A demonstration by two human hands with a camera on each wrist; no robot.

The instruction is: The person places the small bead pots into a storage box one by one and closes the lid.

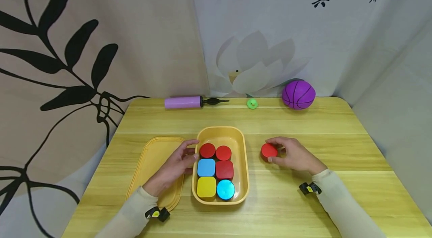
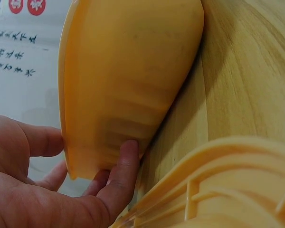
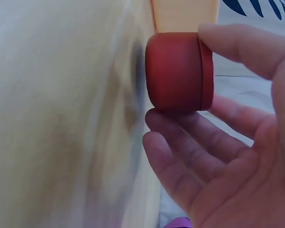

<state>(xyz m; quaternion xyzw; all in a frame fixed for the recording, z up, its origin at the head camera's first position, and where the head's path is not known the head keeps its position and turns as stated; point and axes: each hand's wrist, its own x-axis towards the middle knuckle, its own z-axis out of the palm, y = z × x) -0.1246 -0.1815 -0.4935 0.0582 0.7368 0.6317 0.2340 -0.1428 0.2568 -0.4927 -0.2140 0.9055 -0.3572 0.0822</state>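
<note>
My right hand pinches a small red round container between thumb and fingers, right of the yellow tray. A lid seam shows on this container in the right wrist view, and a narrow gap separates it from the tabletop. My left hand touches the tray's left side from outside, its fingers against the wall. Inside the yellow tray stand two red round pieces, a blue square, a red square, a yellow square and a blue round one.
A yellow lid lies left of the tray, partly under my left forearm. Along the back edge of the wooden table are a purple hand pump, a small green toy and a purple ball. Printed curtains hang behind.
</note>
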